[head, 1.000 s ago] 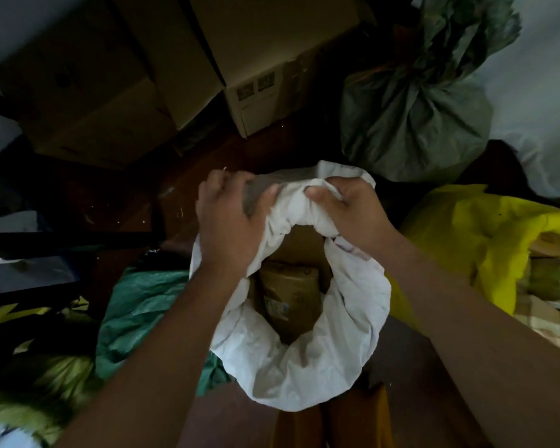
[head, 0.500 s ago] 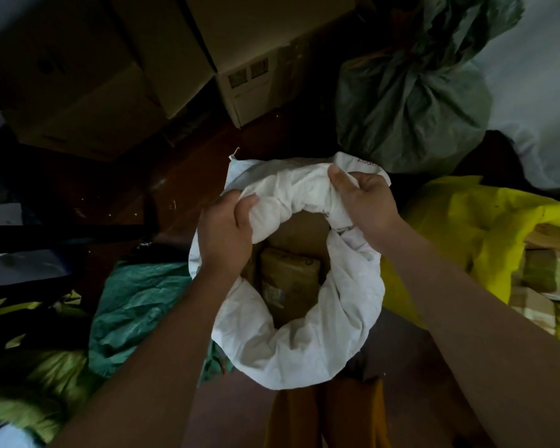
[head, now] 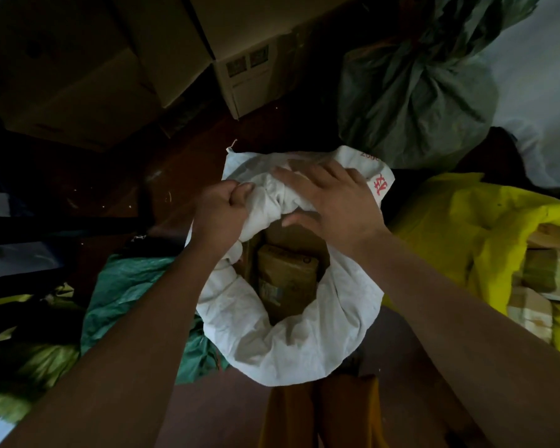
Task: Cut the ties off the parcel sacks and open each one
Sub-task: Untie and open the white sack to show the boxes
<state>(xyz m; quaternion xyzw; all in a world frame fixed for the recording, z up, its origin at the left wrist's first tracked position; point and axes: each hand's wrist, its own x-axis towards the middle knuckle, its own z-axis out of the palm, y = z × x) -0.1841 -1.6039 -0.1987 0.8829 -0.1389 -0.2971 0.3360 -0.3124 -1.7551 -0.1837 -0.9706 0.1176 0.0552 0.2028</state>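
Both forearms are bare to the frame's edge, with no sleeves, and the left grip (head: pixel 220 211) and right grip (head: pixel 340 202) ungloved.

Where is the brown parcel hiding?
In the head view, the brown parcel sits near the middle, down inside the open white sack, just below both hands, with the green sack to its left and the yellow sack to its right.

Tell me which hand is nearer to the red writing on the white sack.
Right. The right hand lies flat on the far rim of the white sack, just beside the red writing. The left hand grips the rolled rim on the opposite side, farther away.
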